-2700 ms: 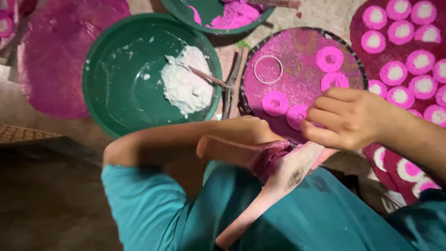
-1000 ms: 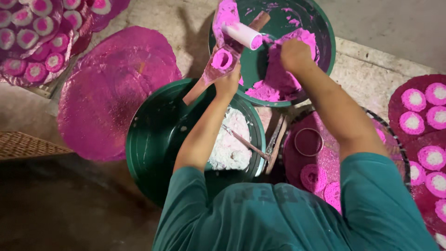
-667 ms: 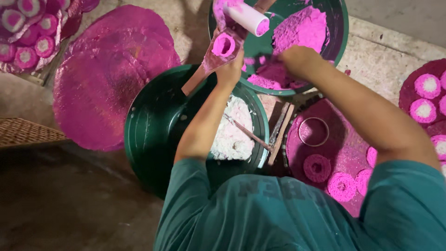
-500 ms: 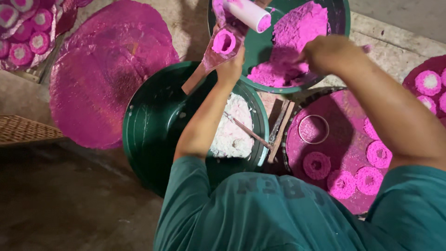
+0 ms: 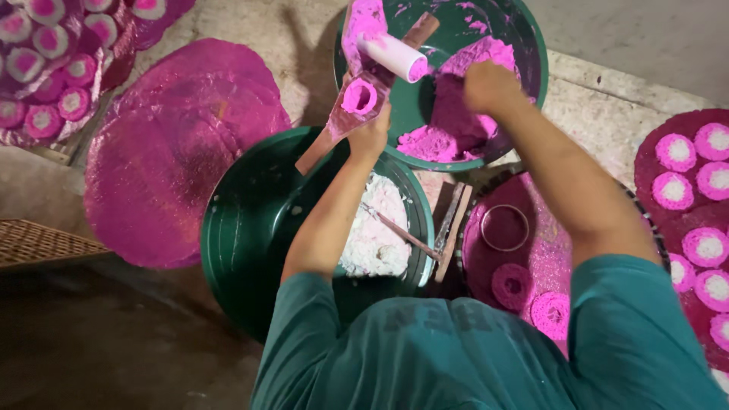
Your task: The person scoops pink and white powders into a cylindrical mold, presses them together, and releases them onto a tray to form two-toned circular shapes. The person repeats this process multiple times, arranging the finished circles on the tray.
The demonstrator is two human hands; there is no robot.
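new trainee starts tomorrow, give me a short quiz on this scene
1. True or false: the right hand is in the pink powder.
2. What does the left hand hold?
A. wooden mould
B. metal ring
C. woven tray
3. What colour is the powder in the near green basin?

Key: 1 true; 2 A; 3 white.

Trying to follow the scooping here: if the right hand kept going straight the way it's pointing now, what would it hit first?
The right hand points into the far green basin, so it would most likely meet the heap of pink powder first. It seems to touch the heap already, though depth is unclear.
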